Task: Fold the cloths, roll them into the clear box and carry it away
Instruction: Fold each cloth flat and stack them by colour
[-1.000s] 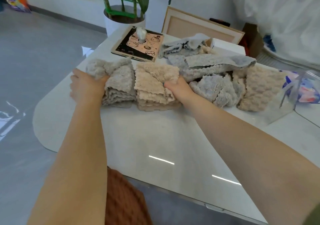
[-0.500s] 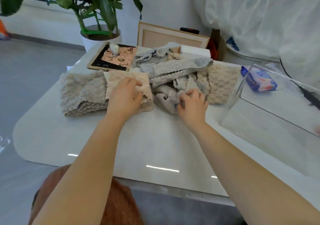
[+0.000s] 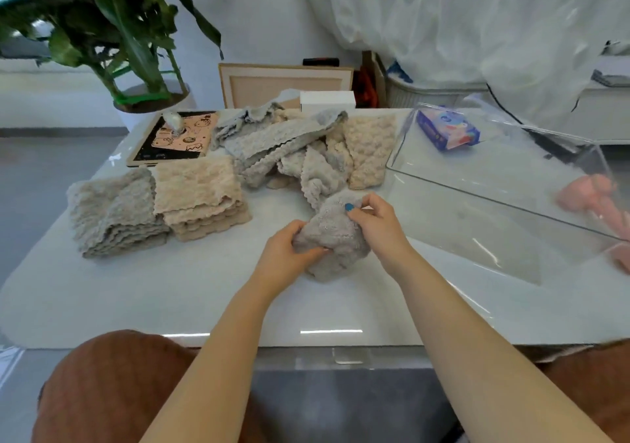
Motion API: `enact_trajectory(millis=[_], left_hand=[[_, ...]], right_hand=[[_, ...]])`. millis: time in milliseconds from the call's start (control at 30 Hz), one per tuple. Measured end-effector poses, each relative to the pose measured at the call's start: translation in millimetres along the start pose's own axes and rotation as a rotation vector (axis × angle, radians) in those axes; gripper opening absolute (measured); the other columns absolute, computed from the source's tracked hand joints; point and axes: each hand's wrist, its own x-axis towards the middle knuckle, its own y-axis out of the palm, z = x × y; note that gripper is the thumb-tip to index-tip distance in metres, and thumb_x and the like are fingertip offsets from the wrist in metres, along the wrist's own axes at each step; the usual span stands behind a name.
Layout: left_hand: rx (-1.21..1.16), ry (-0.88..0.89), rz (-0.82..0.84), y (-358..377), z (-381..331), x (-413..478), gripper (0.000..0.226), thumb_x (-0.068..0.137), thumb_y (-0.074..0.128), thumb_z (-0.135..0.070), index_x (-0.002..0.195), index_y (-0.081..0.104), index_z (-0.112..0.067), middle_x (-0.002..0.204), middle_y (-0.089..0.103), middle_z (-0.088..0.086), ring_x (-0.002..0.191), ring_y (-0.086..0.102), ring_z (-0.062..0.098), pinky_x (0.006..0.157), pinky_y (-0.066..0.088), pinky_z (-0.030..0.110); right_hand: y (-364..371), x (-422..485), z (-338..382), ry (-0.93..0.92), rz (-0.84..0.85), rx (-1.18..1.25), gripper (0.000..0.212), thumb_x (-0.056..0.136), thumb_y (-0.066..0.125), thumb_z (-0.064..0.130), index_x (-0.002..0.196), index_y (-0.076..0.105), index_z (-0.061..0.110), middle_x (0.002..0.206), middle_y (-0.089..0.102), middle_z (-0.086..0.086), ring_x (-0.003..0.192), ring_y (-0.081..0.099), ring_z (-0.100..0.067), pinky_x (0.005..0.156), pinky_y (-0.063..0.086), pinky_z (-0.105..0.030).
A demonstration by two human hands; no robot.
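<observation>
Head: grey cloth point(image 3: 335, 234) between left hand point(image 3: 284, 255), right hand point(image 3: 378, 224); lengthwise near-to-far

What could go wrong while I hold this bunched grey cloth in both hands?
The grey cloth, gripped by your left hand and right hand, seems to trail into the loose pile; lifting it may drag others along. Spreading it out could nudge the beige folded stack on your left or the clear box on your right.
</observation>
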Motion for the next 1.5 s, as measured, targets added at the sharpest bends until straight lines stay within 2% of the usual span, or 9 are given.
enact_trajectory(millis=[100, 267, 433, 633, 833, 1000, 1200, 1367, 1500], left_hand=[[-0.276, -0.112, 0.002, 10, -22, -5, 0.02, 0.085, 0.071, -0.02, 0.102, 0.066, -0.01, 0.096, 0.072, 0.005, 0.091, 0.07, 0.02, 0.072, 0.058, 0.032], [-0.728, -0.236, 0.102, 22, -52, 0, 0.033, 0.095, 0.057, -0.018, 0.126, 0.057, -0.006, 0.122, 0.065, 0.012, 0.113, 0.063, 0.026, 0.097, 0.049, 0.043], [-0.824, -0.284, 0.058, 36, -48, 5, 0.04, 0.092, 0.056, 0.0, 0.132, 0.051, -0.003, 0.124, 0.063, 0.016, 0.116, 0.06, 0.029, 0.102, 0.046, 0.048], [-0.593, -0.272, 0.042, 34, -40, -10, 0.043, 0.082, 0.06, 0.014, 0.116, 0.061, -0.011, 0.112, 0.069, 0.013, 0.104, 0.067, 0.026, 0.09, 0.054, 0.039], [-0.664, -0.111, -0.261, 3, -44, -2, 0.027, 0.086, 0.055, 0.01, 0.1, 0.061, -0.012, 0.1, 0.068, 0.007, 0.092, 0.066, 0.02, 0.076, 0.056, 0.031], [-0.265, -0.281, -0.181, -17, -21, -14, 0.036, 0.078, 0.078, -0.017, 0.11, 0.062, -0.01, 0.109, 0.068, 0.01, 0.097, 0.068, 0.025, 0.082, 0.058, 0.042], [-0.267, -0.341, -0.255, -22, -14, -25, 0.032, 0.078, 0.078, -0.025, 0.102, 0.065, -0.009, 0.101, 0.071, 0.015, 0.089, 0.069, 0.026, 0.077, 0.058, 0.038], [0.2, -0.406, 0.168, -48, -23, -36, 0.039, 0.069, 0.086, -0.022, 0.102, 0.065, -0.023, 0.096, 0.069, 0.002, 0.082, 0.067, 0.018, 0.054, 0.051, 0.025], [0.443, -0.395, 0.196, -77, -34, -41, 0.021, 0.073, 0.082, -0.02, 0.089, 0.07, -0.015, 0.088, 0.07, 0.011, 0.076, 0.062, 0.021, 0.062, 0.049, 0.032]], right_hand=[[-30, 1, 2, 0.189, -0.116, 0.066, 0.007, 0.084, 0.065, 0.017, 0.083, 0.058, 0.016, 0.085, 0.061, -0.01, 0.076, 0.06, -0.025, 0.061, 0.046, -0.029], [-67, -7, 9, 0.254, 0.112, 0.621, 0.022, 0.088, 0.063, 0.028, 0.103, 0.068, 0.014, 0.086, 0.069, -0.003, 0.072, 0.063, -0.016, 0.065, 0.051, -0.027], [-77, -22, -12, 0.429, 0.25, 0.378, 0.015, 0.091, 0.06, 0.016, 0.104, 0.067, 0.011, 0.096, 0.071, -0.005, 0.084, 0.067, -0.018, 0.063, 0.055, -0.027], [-82, -34, -17, 0.411, 0.215, 0.36, 0.023, 0.084, 0.067, 0.003, 0.107, 0.066, 0.004, 0.097, 0.074, -0.012, 0.083, 0.072, -0.023, 0.068, 0.058, -0.031], [-87, -28, 3, 0.215, 0.198, 0.682, 0.017, 0.085, 0.06, -0.003, 0.086, 0.063, 0.014, 0.081, 0.069, -0.005, 0.063, 0.066, -0.015, 0.054, 0.055, -0.025], [-72, -22, -20, 0.221, -0.131, 0.068, 0.039, 0.085, 0.07, 0.021, 0.118, 0.048, 0.016, 0.112, 0.049, -0.006, 0.088, 0.055, -0.017, 0.071, 0.045, -0.026], [-40, -41, -37, 0.134, 0.595, -0.768, 0.08, 0.061, 0.084, 0.048, 0.124, 0.041, 0.024, 0.118, 0.038, 0.002, 0.108, 0.044, -0.017, 0.094, 0.043, -0.033], [-36, -36, -51, -0.102, 0.436, -0.759, 0.014, 0.074, 0.067, 0.016, 0.087, 0.063, 0.012, 0.092, 0.056, -0.002, 0.091, 0.056, -0.024, 0.074, 0.044, -0.03], [-72, -31, -23, 0.044, 0.39, -0.403, 0.005, 0.075, 0.069, 0.008, 0.071, 0.069, 0.006, 0.065, 0.058, -0.004, 0.063, 0.054, -0.012, 0.059, 0.039, -0.026]])
